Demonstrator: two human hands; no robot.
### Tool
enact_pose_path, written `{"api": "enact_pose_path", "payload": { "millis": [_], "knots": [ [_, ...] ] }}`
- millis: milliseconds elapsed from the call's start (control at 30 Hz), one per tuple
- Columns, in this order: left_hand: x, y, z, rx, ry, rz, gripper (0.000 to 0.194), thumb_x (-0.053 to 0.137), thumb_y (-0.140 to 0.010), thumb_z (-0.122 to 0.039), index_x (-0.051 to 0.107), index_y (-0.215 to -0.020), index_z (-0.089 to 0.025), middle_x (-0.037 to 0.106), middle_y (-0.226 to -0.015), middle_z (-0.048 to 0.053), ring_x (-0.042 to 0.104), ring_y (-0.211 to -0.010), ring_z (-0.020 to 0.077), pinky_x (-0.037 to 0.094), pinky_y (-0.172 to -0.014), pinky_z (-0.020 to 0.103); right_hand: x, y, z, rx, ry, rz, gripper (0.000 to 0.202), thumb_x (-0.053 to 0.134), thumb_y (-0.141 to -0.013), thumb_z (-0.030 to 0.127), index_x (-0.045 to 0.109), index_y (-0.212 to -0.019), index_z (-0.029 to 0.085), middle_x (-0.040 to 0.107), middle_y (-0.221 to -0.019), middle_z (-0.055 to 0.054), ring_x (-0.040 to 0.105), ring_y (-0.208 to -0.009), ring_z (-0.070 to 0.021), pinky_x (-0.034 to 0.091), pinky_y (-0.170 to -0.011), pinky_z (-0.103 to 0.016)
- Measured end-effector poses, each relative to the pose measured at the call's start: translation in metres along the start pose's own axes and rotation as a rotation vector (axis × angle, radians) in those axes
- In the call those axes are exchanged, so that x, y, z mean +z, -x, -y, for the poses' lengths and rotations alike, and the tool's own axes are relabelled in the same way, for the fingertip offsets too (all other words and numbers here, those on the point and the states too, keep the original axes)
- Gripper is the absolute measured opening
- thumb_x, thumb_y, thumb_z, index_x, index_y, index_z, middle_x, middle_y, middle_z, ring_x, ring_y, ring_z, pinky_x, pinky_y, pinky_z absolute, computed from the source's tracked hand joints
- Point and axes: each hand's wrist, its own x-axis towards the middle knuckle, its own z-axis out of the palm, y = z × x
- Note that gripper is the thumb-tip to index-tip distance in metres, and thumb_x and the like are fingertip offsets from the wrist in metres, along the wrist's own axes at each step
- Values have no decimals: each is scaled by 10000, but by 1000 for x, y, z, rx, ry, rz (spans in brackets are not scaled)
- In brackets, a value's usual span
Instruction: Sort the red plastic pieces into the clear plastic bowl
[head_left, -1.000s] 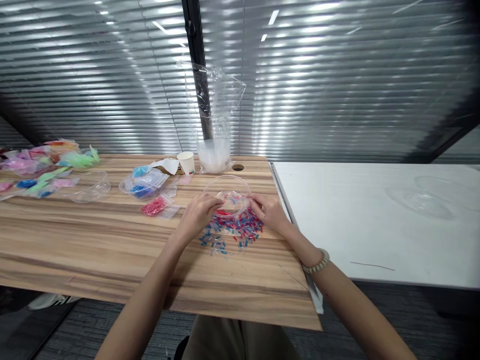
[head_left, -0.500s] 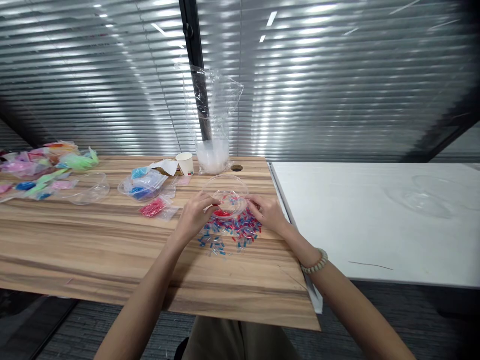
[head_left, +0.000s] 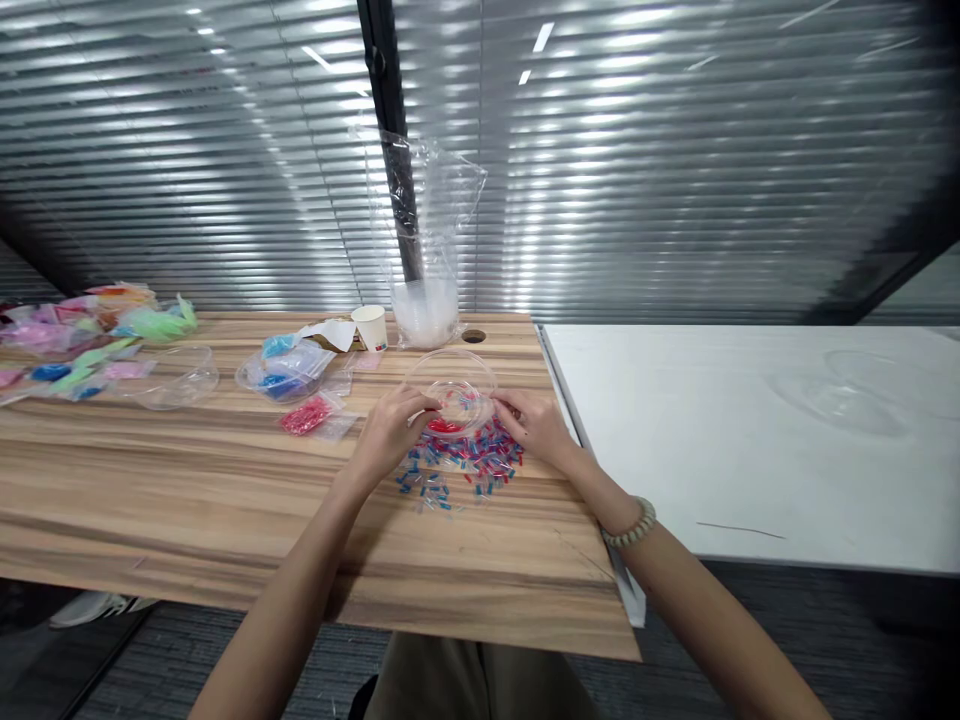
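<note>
A clear plastic bowl (head_left: 452, 358) stands at the back of a loose pile of small red, blue and clear tube-like pieces (head_left: 472, 455) on the wooden table. Several red pieces (head_left: 445, 426) show through its near side; whether all of them lie inside I cannot tell. My left hand (head_left: 394, 425) pinches the bowl's left side between thumb and fingers. Opposite it, my right hand (head_left: 536, 425) grips the right side in the same way, a beaded bracelet (head_left: 631, 524) on that wrist.
Left of the bowl lie a pink packet (head_left: 306, 414) and a clear bowl with blue packets (head_left: 281, 375). Behind are a paper cup (head_left: 370, 328) and a bag of stacked cups (head_left: 426, 312). Colourful bags (head_left: 97, 325) heap far left. A white table (head_left: 735, 450) adjoins on the right.
Both hands and the bowl stay nearly where they were. At the lower left, a white shoe has come into view under the table.
</note>
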Motion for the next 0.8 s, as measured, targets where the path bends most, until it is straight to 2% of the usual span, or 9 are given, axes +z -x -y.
{"api": "enact_pose_path", "payload": {
  "millis": [500, 800],
  "knots": [
    [1, 1, 0, -6, -34, 38, 116, 537, -831, -157, 646, -860, -183, 657, -830, 39, 581, -814, 169, 448, -721, 283, 2, 2, -4, 36, -12, 22, 251, 441, -873, 212, 619, -1049, 207, 686, -980, -50, 647, -837, -181, 498, -739, -297],
    [1, 0, -1, 18, -67, 102, 110, 554, -831, -195, 660, -856, -177, 662, -803, 44, 589, -767, 167, 440, -708, 279, 2, 2, -1, 51, -4, 30, 250, 448, -864, 206, 620, -1046, 190, 697, -920, -47, 651, -752, -167, 494, -667, -269]
  ]
}}
